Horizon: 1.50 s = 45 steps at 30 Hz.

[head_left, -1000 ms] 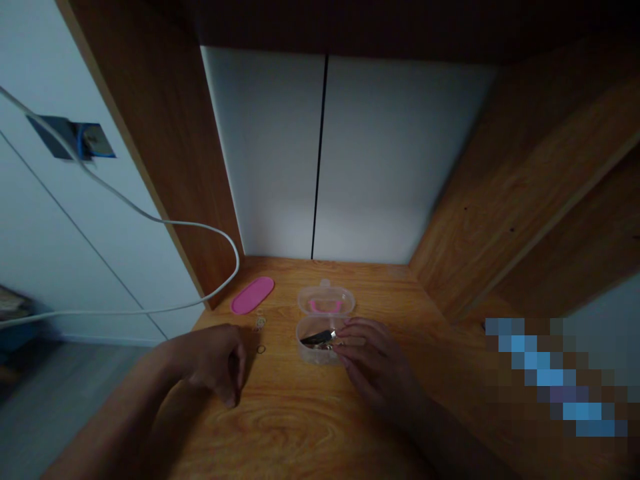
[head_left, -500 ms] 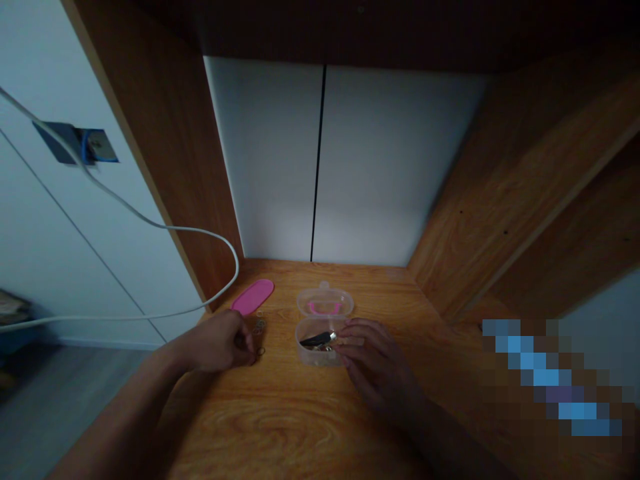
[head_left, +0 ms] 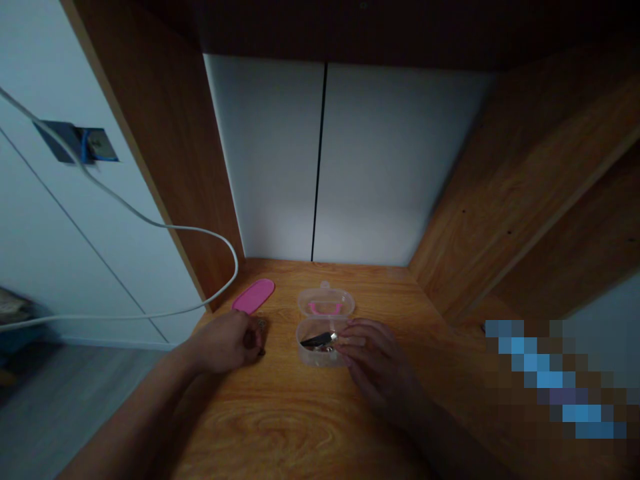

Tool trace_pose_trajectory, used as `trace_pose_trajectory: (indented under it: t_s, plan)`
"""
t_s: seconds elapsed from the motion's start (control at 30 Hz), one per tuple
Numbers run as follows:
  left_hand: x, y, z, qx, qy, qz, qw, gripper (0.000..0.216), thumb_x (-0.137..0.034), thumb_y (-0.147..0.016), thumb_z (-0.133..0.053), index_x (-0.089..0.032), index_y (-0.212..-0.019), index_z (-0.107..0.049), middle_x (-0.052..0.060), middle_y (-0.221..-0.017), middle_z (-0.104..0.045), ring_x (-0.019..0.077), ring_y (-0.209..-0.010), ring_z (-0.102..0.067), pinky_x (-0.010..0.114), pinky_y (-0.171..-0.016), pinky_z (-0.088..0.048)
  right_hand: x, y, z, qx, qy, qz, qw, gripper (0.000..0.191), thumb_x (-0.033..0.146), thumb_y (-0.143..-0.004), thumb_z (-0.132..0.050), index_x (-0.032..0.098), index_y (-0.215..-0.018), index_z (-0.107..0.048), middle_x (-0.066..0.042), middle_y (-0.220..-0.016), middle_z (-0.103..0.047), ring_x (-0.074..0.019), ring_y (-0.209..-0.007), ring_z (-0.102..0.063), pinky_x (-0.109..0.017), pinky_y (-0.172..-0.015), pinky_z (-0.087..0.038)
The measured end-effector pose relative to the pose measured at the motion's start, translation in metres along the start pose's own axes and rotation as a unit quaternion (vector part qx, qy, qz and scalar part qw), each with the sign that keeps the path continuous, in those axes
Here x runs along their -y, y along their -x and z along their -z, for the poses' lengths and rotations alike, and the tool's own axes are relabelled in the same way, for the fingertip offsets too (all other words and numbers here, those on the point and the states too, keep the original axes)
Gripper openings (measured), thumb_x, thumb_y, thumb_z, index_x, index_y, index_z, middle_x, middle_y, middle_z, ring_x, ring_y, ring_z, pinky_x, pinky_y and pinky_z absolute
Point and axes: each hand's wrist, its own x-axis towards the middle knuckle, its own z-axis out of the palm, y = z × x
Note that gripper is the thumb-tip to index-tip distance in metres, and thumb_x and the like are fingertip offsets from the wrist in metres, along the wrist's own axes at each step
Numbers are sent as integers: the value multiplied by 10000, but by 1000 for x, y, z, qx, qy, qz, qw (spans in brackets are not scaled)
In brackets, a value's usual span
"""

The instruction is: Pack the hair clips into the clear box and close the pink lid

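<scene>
A small clear plastic box [head_left: 320,350] stands open on the wooden desk [head_left: 300,413], its hinged lid [head_left: 326,301] lying flat behind it with a pink clasp showing. A dark metal tool and small bits lie inside the box. My right hand [head_left: 373,357] rests against the box's right side, fingers curled on its rim. My left hand [head_left: 227,341] lies to the left of the box, fingers curled over several small metal rings [head_left: 261,325] on the desk.
A flat pink oval piece [head_left: 253,295] lies near the desk's back left corner. A white cable [head_left: 190,230] loops in from the left past a wooden side panel. White cabinet doors close the back, and a wooden wall rises on the right.
My left hand has moved forward and right, from the desk's near left up to the small rings, and now covers them. My right hand has stayed on the box.
</scene>
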Motion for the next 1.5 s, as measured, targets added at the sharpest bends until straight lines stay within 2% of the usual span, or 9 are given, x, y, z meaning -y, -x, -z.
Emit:
trace_pose_trajectory:
  t_s: [0.17,0.27,0.4,0.57,0.8,1.0,1.23,1.4,1.5]
  plan:
    - [8,-2,3,-59,-49,3,997,196,-310,-792,-550,-205,-687,-679,-3,-645,-671,154,-572,-592,244,-535,-351,1,-1,1,-6,6,-3,1000,313,110,-871,-582,275,-1130,-645,-60,-1112,-688,-235,-1111,-612,-478,-975,-495]
    - [14,-3,6,-83,-45,-16,995,196,-333,-817,-557,-217,-813,-716,12,-719,-701,174,-632,-629,253,-578,-400,1,-2,2,-7,5,-6,1000,309,111,-868,-588,275,-1122,-651,-60,-1100,-691,-234,-1101,-619,-473,-968,-502]
    - [20,-6,4,-139,-35,-69,987,256,-285,-797,-594,-235,-1012,-724,52,-1003,-730,221,-885,-679,303,-788,-493,1,-2,2,-9,4,-9,1000,305,115,-868,-584,283,-1112,-657,-56,-1100,-693,-235,-1106,-619,-471,-964,-510]
    - [26,-10,-4,-167,-46,-107,979,380,-260,-780,-625,-236,-1149,-710,94,-1181,-692,275,-1114,-627,389,-995,-469,-1,0,1,-9,5,-3,1000,304,119,-870,-583,278,-1121,-649,-62,-1110,-690,-240,-1113,-619,-485,-979,-503]
    - [25,-11,-8,-159,-47,-94,982,367,-225,-774,-612,-232,-1124,-723,86,-1169,-709,277,-1109,-635,405,-1003,-474,0,-1,1,-8,6,-3,1000,313,109,-877,-584,276,-1132,-652,-62,-1098,-693,-233,-1103,-618,-479,-971,-504]
    - [15,-8,-5,-139,5,-83,987,291,-171,-712,-596,-225,-958,-741,65,-1052,-740,250,-985,-670,366,-918,-497,0,-2,2,-6,9,-1,1000,310,119,-879,-575,276,-1134,-654,-66,-1095,-695,-240,-1096,-623,-485,-962,-511]
    - [-1,1,3,-19,78,-80,994,160,-194,-684,-616,-190,-826,-691,13,-829,-718,173,-737,-654,248,-663,-475,0,-1,1,-11,1,-4,1000,311,105,-868,-587,280,-1118,-648,-58,-1095,-694,-235,-1090,-627,-477,-962,-506]
    - [2,2,4,-10,120,-103,987,115,-235,-740,-644,-181,-820,-706,25,-842,-719,173,-761,-656,254,-679,-490,0,-1,1,-2,-4,-2,1000,324,96,-865,-591,271,-1134,-637,-60,-1112,-691,-232,-1099,-621,-477,-970,-499]
    - [3,-1,4,-46,135,-148,979,173,-216,-800,-597,-199,-917,-723,52,-980,-727,196,-887,-668,302,-803,-518,1,-2,2,-1,-1,-5,1000,312,96,-868,-583,268,-1122,-642,-61,-1108,-689,-232,-1094,-621,-476,-971,-496]
